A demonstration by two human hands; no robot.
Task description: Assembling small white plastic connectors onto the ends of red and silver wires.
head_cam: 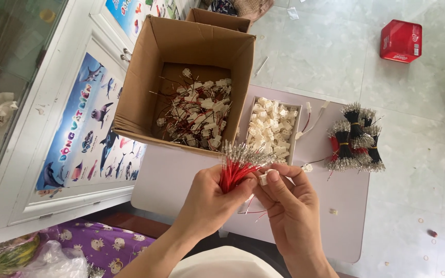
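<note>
- Your left hand: closed around a bundle of red wires, metal tips fanning up and right.
- Your right hand: fingertips pinched on a small white connector, touching the bundle.
- Pale tabletop: under both hands.
- Narrow tray of white connectors: just beyond your hands.
- Tied black and red wire bundles: to the right, well apart from the tray.
- Cardboard box: farther left, holding finished wired connectors.
- Red box: on the floor, farthest.
</note>
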